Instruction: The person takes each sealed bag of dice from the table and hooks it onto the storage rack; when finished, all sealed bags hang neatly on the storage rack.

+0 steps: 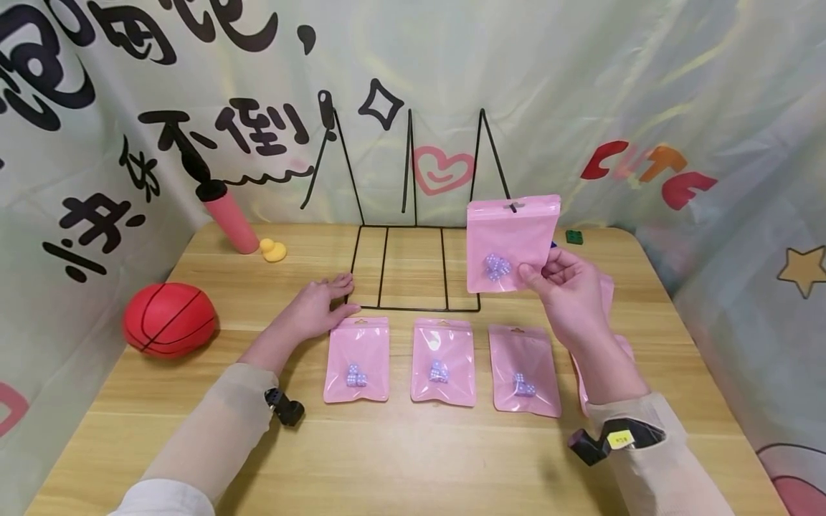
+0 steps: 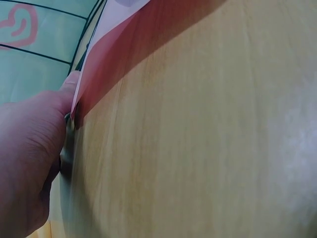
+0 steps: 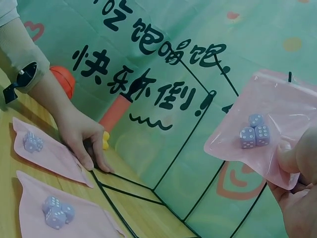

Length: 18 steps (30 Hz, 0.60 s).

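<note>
My right hand (image 1: pixel 571 290) pinches the lower right edge of a pink zip bag (image 1: pixel 513 233) with lilac dice (image 3: pixel 255 134) inside. A hook tip of the black wire display rack (image 1: pixel 413 309) pokes through the bag's hang hole. At the rack's front left corner, my left hand (image 1: pixel 316 307) holds the base wire between thumb and fingers. In front of the rack lie a left pink bag (image 1: pixel 356 358), a middle pink bag (image 1: pixel 443 362) and a right pink bag (image 1: pixel 525 373), each with dice. More pink bags (image 1: pixel 606 294) are partly hidden by the right arm.
A red ball (image 1: pixel 169 320) sits at the table's left edge. Behind it stand a pink cylinder with a black top (image 1: pixel 229 218) and a yellow toy duck (image 1: pixel 273 250). A small green block (image 1: pixel 573 237) lies at the back right. Printed cloth (image 1: pixel 548 86) hangs behind the table.
</note>
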Motion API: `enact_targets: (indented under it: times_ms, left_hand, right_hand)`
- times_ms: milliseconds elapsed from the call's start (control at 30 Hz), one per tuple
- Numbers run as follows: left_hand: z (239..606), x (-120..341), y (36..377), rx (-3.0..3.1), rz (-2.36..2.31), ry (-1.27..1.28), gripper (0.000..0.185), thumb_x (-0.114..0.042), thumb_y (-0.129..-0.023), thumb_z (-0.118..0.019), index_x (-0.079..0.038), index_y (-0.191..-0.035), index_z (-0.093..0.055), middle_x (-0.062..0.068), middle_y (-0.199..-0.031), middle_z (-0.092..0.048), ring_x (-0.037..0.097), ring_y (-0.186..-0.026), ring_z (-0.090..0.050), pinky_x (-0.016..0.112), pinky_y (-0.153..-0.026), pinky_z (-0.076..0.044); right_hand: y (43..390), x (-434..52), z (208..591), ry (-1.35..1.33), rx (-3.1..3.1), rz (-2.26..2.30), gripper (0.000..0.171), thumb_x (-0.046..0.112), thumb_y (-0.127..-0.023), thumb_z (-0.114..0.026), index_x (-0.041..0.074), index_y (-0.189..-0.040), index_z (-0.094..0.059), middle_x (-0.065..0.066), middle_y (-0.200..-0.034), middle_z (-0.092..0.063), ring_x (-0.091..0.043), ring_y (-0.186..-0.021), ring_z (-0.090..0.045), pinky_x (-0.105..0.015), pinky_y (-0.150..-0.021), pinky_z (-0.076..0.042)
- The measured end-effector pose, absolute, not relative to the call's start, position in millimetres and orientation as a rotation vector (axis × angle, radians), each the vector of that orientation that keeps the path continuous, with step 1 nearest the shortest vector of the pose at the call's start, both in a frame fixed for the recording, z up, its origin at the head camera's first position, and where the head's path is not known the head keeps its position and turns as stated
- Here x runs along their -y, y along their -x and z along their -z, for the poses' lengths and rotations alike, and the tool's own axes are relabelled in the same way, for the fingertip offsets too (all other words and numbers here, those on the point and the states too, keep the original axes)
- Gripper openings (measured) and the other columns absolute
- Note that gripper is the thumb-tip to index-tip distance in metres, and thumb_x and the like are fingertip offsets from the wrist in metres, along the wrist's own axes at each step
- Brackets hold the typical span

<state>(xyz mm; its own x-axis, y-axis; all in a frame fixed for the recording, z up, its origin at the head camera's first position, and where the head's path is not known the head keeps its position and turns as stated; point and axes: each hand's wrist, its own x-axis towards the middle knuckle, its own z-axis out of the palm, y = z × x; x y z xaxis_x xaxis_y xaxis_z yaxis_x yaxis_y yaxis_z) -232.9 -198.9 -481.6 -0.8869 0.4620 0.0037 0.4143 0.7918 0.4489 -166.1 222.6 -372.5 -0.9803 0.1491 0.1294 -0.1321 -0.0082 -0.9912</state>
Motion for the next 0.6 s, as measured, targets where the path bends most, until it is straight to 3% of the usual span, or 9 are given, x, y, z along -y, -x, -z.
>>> enact_targets:
  times_ms: [600]
  left_hand:
    - [481,197,233,-2.866,-0.668,-0.692,0.062,-0.040,-0.106,-0.067,0.000,-0.151,-0.053,0.012,-0.164,-0.039,0.043,-0.150,-0.036,0.057,-0.125,-0.026]
  right_hand:
    - [209,-211,369,0.007,2.098,-2.141,0.015,0.004,-0.097,-0.078,-0.002,-0.105,-0.067,-0.004,-0.092,-0.075,-0.011,-0.084,-0.069,-0.018,-0.076,-0.059]
